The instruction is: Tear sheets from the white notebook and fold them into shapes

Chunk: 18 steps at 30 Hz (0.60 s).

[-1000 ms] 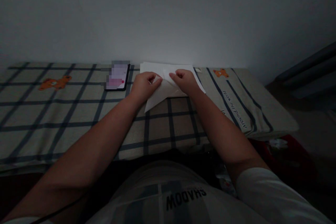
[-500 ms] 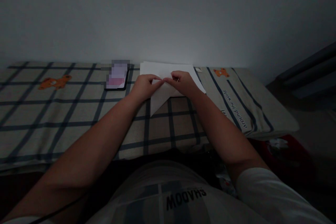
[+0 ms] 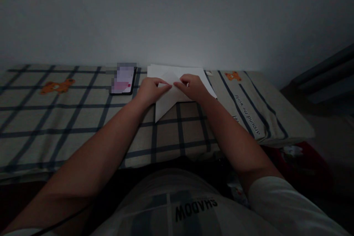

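A folded sheet of white paper (image 3: 166, 100) is held between my two hands, one pointed corner hanging toward me. My left hand (image 3: 151, 89) pinches it from the left, thumb on top and pointing inward. From the right, my right hand (image 3: 191, 86) grips it with thumb and curled forefinger. The thumb tips are close together near the paper's middle, slightly apart. Beneath lies a stack of white paper (image 3: 206, 83) on the checked cloth. The fingers under the folded sheet are hidden.
A phone (image 3: 123, 79) with a lit screen lies left of the paper. The checked cloth (image 3: 83, 125) with bear prints covers the surface, which meets a wall (image 3: 177, 18) at the back. A red container (image 3: 306, 169) with crumpled bits stands below the right edge.
The folded sheet's lower corner has shifted slightly left, and its top point now shows above my thumbs. My thumb tips have moved slightly apart.
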Motion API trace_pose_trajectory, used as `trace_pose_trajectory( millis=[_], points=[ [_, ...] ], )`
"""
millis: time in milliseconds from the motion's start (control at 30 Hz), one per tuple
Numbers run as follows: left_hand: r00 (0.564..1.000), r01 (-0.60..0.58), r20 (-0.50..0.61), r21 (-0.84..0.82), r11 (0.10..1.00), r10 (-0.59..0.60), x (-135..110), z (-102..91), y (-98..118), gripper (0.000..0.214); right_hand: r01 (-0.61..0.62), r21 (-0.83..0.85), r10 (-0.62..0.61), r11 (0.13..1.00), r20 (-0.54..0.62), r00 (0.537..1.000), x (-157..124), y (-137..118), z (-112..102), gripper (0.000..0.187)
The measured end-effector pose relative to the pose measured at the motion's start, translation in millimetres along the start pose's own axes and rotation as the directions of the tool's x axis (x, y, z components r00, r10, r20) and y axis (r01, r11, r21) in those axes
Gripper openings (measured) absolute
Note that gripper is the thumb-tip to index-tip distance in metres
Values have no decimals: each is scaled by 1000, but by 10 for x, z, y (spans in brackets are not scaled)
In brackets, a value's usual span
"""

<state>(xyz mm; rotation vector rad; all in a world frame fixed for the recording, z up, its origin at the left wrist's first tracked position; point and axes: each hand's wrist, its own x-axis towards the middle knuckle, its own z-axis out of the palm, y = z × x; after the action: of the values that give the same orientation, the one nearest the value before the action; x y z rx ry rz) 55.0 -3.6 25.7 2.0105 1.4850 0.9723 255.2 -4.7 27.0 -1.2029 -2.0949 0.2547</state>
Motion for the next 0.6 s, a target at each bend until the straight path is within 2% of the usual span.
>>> trace_pose_trajectory(
  millis=[267,467,600],
  points=[
    [994,-102,-39,-5,995,102,-2,17,-16,25,-143,47,145,989,-32,989,6,-87,-41,44],
    [994,-104,-34,-17,994,104,-18,5,18,26,-236,100,245,967,-89,966,24,-6,-42,45],
    [997,-68,-33,-19,998,67,-21,-21,54,27,-240,124,254,963,-110,961,28,50,-21,44]
  ],
)
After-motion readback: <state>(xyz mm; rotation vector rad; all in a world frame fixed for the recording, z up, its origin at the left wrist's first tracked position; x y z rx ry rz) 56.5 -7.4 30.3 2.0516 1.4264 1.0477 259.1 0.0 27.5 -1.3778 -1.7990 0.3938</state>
